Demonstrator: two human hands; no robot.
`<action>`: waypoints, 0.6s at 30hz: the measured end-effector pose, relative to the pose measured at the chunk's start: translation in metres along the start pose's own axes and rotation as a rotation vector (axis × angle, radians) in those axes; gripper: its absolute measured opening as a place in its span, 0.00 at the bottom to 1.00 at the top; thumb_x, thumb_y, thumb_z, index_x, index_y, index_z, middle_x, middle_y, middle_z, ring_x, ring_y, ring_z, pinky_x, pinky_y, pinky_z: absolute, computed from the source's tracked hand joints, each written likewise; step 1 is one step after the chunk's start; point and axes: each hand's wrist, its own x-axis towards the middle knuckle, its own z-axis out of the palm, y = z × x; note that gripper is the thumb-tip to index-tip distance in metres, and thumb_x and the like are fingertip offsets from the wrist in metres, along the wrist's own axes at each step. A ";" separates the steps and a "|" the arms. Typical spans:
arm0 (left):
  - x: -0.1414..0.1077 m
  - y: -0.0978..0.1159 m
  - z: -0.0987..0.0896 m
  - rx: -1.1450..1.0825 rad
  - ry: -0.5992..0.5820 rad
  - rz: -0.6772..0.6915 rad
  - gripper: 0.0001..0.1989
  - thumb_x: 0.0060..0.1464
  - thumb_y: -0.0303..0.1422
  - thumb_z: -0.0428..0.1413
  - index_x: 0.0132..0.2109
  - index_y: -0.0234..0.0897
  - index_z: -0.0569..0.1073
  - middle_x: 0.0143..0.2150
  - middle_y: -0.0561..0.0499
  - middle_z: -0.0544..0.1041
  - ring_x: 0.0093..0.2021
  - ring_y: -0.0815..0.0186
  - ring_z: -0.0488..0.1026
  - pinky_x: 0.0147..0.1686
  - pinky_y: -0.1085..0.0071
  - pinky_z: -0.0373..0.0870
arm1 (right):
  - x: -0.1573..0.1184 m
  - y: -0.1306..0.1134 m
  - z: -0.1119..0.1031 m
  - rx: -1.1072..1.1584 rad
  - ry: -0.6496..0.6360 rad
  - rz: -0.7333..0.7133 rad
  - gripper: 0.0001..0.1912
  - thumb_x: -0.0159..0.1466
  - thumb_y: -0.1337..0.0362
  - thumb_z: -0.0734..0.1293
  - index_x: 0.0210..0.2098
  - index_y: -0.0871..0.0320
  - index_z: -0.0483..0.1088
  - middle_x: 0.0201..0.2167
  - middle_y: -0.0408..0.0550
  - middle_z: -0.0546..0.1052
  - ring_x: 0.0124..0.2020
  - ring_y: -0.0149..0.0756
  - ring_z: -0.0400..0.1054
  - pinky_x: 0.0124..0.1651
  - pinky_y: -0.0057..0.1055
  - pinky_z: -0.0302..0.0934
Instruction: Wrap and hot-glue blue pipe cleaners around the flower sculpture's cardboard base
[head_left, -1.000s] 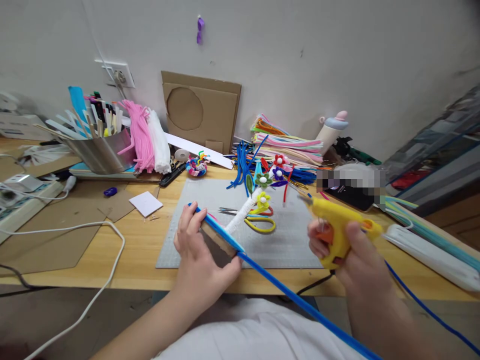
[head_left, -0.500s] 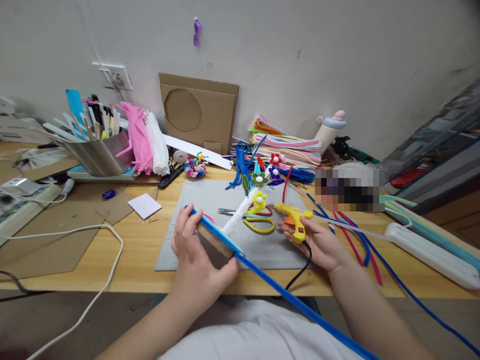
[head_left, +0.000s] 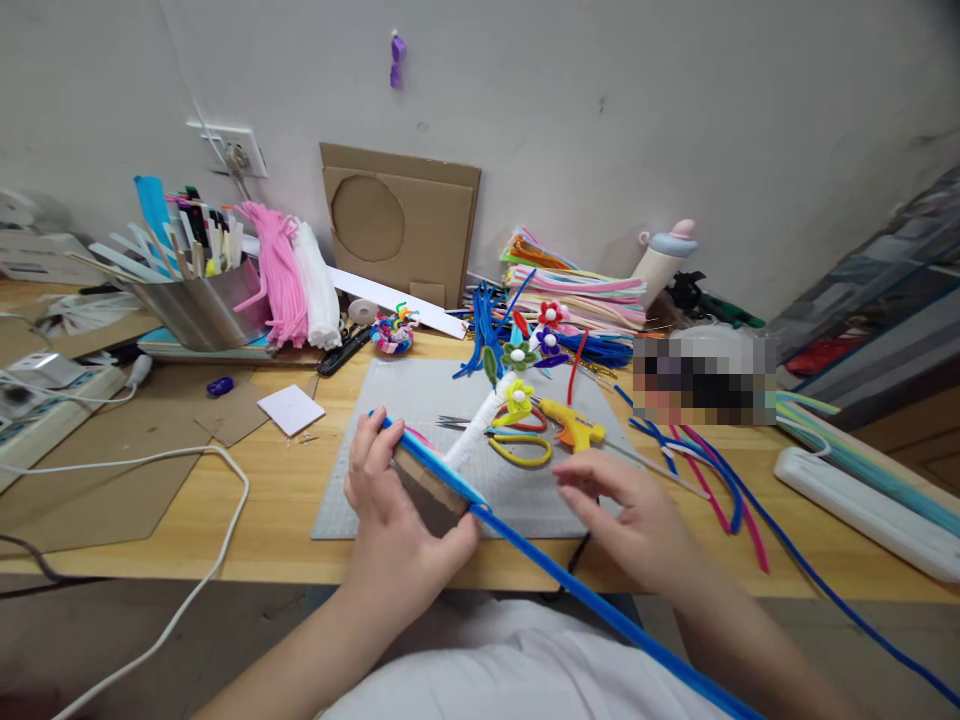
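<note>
My left hand (head_left: 394, 520) grips a cardboard base (head_left: 431, 482) by its edges, tilted above the grey cutting mat (head_left: 352, 480). Blue pipe cleaner (head_left: 555, 570) runs along the base's rim, and its long tail trails to the lower right. From the base rises a white wrapped stem (head_left: 476, 430) with red, purple, green and yellow flowers (head_left: 517, 355). My right hand (head_left: 630, 515) is empty, fingers apart, just in front of a yellow glue gun (head_left: 574, 425) lying on the mat. Scissors (head_left: 521, 450) with yellow and red handles lie beside the gun.
Behind the mat are blue pipe cleaners (head_left: 487, 325), pastel bundles (head_left: 577, 290) and a cardboard sheet (head_left: 442, 225). A metal container of sticks (head_left: 202, 310) stands at left. At right lie loose pipe cleaners and a white power strip (head_left: 862, 510). A white cable (head_left: 232, 530) crosses the left side.
The glue gun has left my right hand and now rests on the mat. My right hand has turned over and drawn slightly towards me. My left hand still holds the base in place.
</note>
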 end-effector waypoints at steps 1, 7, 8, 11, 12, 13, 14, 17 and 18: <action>0.000 0.000 0.000 0.001 0.003 0.002 0.47 0.45 0.36 0.64 0.67 0.42 0.48 0.70 0.35 0.51 0.72 0.43 0.48 0.66 0.39 0.51 | -0.003 -0.008 0.008 -0.046 -0.025 -0.151 0.09 0.65 0.63 0.68 0.45 0.56 0.75 0.42 0.52 0.78 0.42 0.41 0.74 0.44 0.35 0.70; -0.001 -0.001 -0.001 0.015 -0.007 0.006 0.47 0.46 0.36 0.64 0.67 0.40 0.47 0.70 0.33 0.51 0.72 0.42 0.48 0.65 0.39 0.51 | -0.003 -0.034 0.031 0.107 -0.150 -0.623 0.27 0.66 0.69 0.68 0.62 0.49 0.60 0.44 0.48 0.77 0.44 0.38 0.72 0.47 0.34 0.68; -0.001 -0.001 -0.001 0.018 -0.010 0.007 0.47 0.46 0.36 0.64 0.67 0.40 0.47 0.70 0.33 0.51 0.72 0.42 0.48 0.65 0.39 0.51 | -0.001 -0.038 0.029 0.154 -0.189 -0.658 0.26 0.67 0.69 0.67 0.62 0.49 0.60 0.41 0.47 0.78 0.41 0.36 0.73 0.44 0.32 0.68; -0.001 0.000 0.000 0.029 -0.015 0.016 0.47 0.45 0.36 0.64 0.67 0.40 0.47 0.70 0.33 0.51 0.72 0.42 0.48 0.65 0.39 0.51 | 0.005 -0.054 0.021 0.216 -0.280 -0.698 0.15 0.72 0.68 0.60 0.57 0.54 0.67 0.35 0.48 0.79 0.38 0.34 0.73 0.42 0.30 0.68; -0.002 0.000 0.000 0.034 -0.016 0.021 0.47 0.45 0.36 0.64 0.67 0.40 0.48 0.70 0.32 0.51 0.72 0.42 0.48 0.65 0.40 0.51 | 0.007 -0.060 0.019 0.223 -0.285 -0.699 0.13 0.73 0.68 0.59 0.54 0.56 0.70 0.35 0.49 0.79 0.38 0.34 0.73 0.42 0.29 0.68; -0.002 0.000 0.000 0.037 -0.018 0.026 0.46 0.46 0.36 0.64 0.67 0.40 0.48 0.70 0.32 0.52 0.72 0.42 0.47 0.65 0.40 0.51 | 0.009 -0.064 0.017 0.231 -0.282 -0.692 0.13 0.73 0.68 0.60 0.52 0.57 0.72 0.35 0.50 0.79 0.39 0.34 0.73 0.42 0.29 0.68; -0.002 0.000 0.000 0.039 -0.022 0.030 0.46 0.46 0.36 0.64 0.67 0.40 0.48 0.69 0.32 0.52 0.72 0.42 0.47 0.65 0.40 0.51 | 0.011 -0.067 0.017 0.237 -0.273 -0.682 0.12 0.72 0.69 0.61 0.51 0.57 0.73 0.36 0.51 0.79 0.39 0.34 0.74 0.42 0.28 0.68; -0.002 0.002 0.001 0.040 -0.035 0.034 0.46 0.46 0.36 0.63 0.66 0.39 0.48 0.69 0.32 0.52 0.72 0.43 0.47 0.65 0.41 0.51 | 0.016 -0.071 0.017 0.254 -0.259 -0.667 0.11 0.70 0.71 0.64 0.50 0.57 0.74 0.36 0.49 0.80 0.39 0.33 0.75 0.42 0.27 0.69; -0.001 0.002 0.001 0.043 -0.041 0.037 0.46 0.46 0.36 0.63 0.66 0.39 0.48 0.69 0.32 0.53 0.72 0.43 0.47 0.65 0.42 0.51 | 0.018 -0.071 0.018 0.252 -0.254 -0.661 0.11 0.70 0.71 0.64 0.49 0.57 0.74 0.36 0.49 0.80 0.39 0.33 0.75 0.42 0.27 0.69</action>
